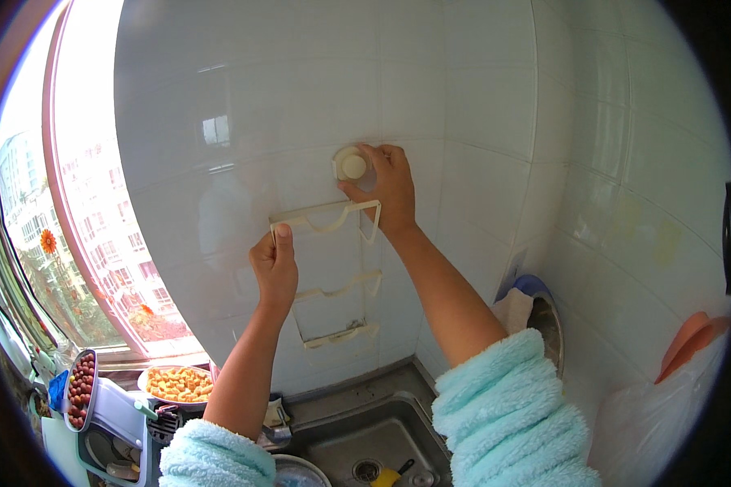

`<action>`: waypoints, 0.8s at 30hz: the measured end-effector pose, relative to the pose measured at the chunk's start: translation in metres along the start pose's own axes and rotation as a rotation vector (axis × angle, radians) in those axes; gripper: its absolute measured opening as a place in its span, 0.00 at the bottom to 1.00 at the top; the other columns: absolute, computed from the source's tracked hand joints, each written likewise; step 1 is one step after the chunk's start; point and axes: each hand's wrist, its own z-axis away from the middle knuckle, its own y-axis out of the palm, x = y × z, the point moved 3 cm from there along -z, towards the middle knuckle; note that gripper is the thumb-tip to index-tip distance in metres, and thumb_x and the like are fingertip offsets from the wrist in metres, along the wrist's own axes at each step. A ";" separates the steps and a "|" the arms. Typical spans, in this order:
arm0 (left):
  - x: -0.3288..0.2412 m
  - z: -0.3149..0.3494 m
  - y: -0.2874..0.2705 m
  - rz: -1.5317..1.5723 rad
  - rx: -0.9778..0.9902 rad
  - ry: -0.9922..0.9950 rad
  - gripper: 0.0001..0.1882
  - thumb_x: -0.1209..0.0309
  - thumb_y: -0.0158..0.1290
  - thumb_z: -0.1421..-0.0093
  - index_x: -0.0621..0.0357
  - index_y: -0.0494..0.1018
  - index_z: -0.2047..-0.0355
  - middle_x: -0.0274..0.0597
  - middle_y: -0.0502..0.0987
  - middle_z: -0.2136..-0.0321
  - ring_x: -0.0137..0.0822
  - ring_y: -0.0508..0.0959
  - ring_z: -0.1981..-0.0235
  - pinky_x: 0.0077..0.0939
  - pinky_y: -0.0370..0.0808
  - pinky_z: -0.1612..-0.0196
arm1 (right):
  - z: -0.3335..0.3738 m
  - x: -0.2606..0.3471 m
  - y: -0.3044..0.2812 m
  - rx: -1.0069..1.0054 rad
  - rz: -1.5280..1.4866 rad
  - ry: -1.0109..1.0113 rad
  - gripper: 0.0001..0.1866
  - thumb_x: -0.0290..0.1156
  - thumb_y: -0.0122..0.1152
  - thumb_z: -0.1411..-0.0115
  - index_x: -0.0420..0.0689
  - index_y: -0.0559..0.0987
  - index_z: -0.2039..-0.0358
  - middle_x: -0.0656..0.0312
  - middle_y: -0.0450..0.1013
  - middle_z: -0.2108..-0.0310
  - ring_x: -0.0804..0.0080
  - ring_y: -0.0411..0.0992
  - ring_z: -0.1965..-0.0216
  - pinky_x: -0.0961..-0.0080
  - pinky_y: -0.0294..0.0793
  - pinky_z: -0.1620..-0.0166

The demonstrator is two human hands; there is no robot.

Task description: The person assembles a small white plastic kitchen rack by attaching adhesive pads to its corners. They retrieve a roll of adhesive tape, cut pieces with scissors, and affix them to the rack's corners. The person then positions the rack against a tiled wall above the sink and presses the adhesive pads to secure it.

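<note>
A cream plastic wall rack (333,280) with three curved tiers sits against the white tiled wall (244,97). At its top is a round suction knob (351,165). My right hand (388,188) reaches up with its fingers and thumb around that knob. My left hand (275,266) is closed on the left end of the rack's top tier. Both forearms rise from the lower edge in fluffy light blue sleeves.
A steel sink (365,442) lies below, with a yellow-handled tool by its drain. At lower left stand a bowl of yellow pieces (177,383) and a bowl of red-brown pieces (80,390). A window (65,243) fills the left. A plastic bag (666,414) hangs at right.
</note>
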 end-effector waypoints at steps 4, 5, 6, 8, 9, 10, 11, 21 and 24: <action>0.000 0.001 0.000 -0.008 -0.003 -0.016 0.30 0.53 0.44 0.23 0.49 0.55 0.83 0.23 0.56 0.85 0.20 0.52 0.82 0.23 0.49 0.79 | 0.000 0.002 0.003 -0.054 0.016 -0.019 0.36 0.37 0.81 0.54 0.45 0.77 0.44 0.55 0.70 0.49 0.57 0.71 0.48 0.63 0.76 0.48; 0.000 0.001 -0.001 -0.002 -0.005 -0.025 0.30 0.53 0.44 0.23 0.49 0.55 0.83 0.24 0.56 0.85 0.20 0.52 0.82 0.23 0.49 0.79 | 0.001 0.002 0.004 -0.069 0.021 -0.029 0.35 0.37 0.81 0.54 0.45 0.77 0.44 0.55 0.71 0.50 0.57 0.71 0.48 0.63 0.76 0.48; 0.000 0.001 -0.001 -0.001 -0.002 -0.009 0.30 0.53 0.44 0.23 0.49 0.54 0.83 0.24 0.56 0.85 0.20 0.52 0.82 0.23 0.49 0.79 | 0.001 0.002 0.004 -0.083 0.030 -0.048 0.35 0.36 0.80 0.53 0.44 0.77 0.45 0.56 0.72 0.50 0.57 0.71 0.49 0.63 0.77 0.48; 0.001 0.001 -0.002 0.015 0.000 -0.006 0.30 0.53 0.44 0.23 0.49 0.54 0.83 0.24 0.56 0.85 0.20 0.52 0.82 0.23 0.48 0.79 | 0.002 0.001 0.004 -0.099 0.042 -0.071 0.34 0.36 0.80 0.53 0.43 0.77 0.46 0.56 0.73 0.52 0.57 0.72 0.49 0.64 0.77 0.49; 0.001 0.002 -0.002 0.021 0.005 0.003 0.30 0.53 0.44 0.24 0.49 0.53 0.83 0.24 0.56 0.85 0.20 0.52 0.82 0.23 0.48 0.79 | 0.002 0.001 0.003 -0.107 0.045 -0.101 0.33 0.36 0.80 0.53 0.42 0.77 0.46 0.56 0.73 0.52 0.57 0.72 0.49 0.64 0.77 0.49; 0.001 0.002 -0.002 0.036 0.011 0.003 0.30 0.53 0.44 0.24 0.49 0.53 0.83 0.24 0.55 0.85 0.20 0.52 0.82 0.23 0.48 0.79 | 0.002 0.001 0.003 -0.107 0.043 -0.114 0.33 0.35 0.80 0.53 0.42 0.77 0.47 0.56 0.73 0.52 0.57 0.72 0.49 0.64 0.77 0.49; 0.001 0.002 -0.002 0.050 0.017 0.003 0.30 0.53 0.44 0.24 0.48 0.52 0.83 0.24 0.55 0.85 0.20 0.52 0.82 0.23 0.48 0.79 | 0.002 0.000 0.003 -0.104 0.032 -0.124 0.32 0.35 0.80 0.53 0.41 0.77 0.47 0.56 0.73 0.52 0.57 0.72 0.50 0.64 0.77 0.49; -0.002 0.002 -0.001 -0.041 0.001 -0.006 0.30 0.53 0.46 0.24 0.50 0.52 0.83 0.23 0.54 0.85 0.20 0.52 0.81 0.24 0.48 0.78 | 0.001 -0.001 0.002 -0.129 0.026 -0.160 0.30 0.36 0.80 0.53 0.42 0.80 0.50 0.56 0.74 0.53 0.59 0.75 0.51 0.65 0.78 0.49; -0.002 0.002 0.000 0.005 -0.002 0.000 0.30 0.53 0.49 0.25 0.52 0.52 0.82 0.22 0.53 0.83 0.20 0.51 0.78 0.26 0.48 0.77 | 0.001 -0.002 0.001 -0.110 0.043 -0.160 0.30 0.36 0.79 0.52 0.41 0.79 0.49 0.56 0.74 0.53 0.58 0.75 0.52 0.65 0.78 0.50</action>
